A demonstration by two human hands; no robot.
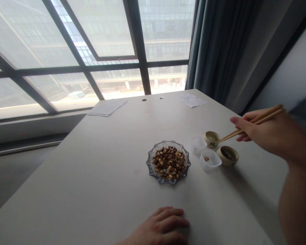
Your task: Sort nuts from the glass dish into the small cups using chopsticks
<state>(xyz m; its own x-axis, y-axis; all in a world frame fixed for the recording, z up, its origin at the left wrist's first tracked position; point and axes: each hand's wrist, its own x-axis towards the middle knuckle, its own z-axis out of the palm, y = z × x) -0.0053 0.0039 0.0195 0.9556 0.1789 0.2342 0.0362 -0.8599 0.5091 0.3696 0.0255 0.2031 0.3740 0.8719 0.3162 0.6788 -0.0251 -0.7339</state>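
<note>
My right hand (264, 131) grips a pair of wooden chopsticks (247, 127); their tips reach the rim of a small tan ceramic cup (211, 138). A second tan cup (227, 155) with something dark inside sits nearer me. Two small white plastic cups stand beside them: the far one (197, 144) looks empty, the near one (210, 160) holds a small brown piece. A scalloped glass dish (168, 162) full of mixed nuts and seeds sits in the middle of the white table (91, 177). My left hand (163, 226) rests on the table near its front edge, fingers curled, holding nothing.
A stack of papers (107, 107) lies at the table's far left, and a creased sheet (191, 100) at the far right. Two cable holes (152, 99) sit near the back edge. Large windows and a grey curtain (214, 47) stand behind the table.
</note>
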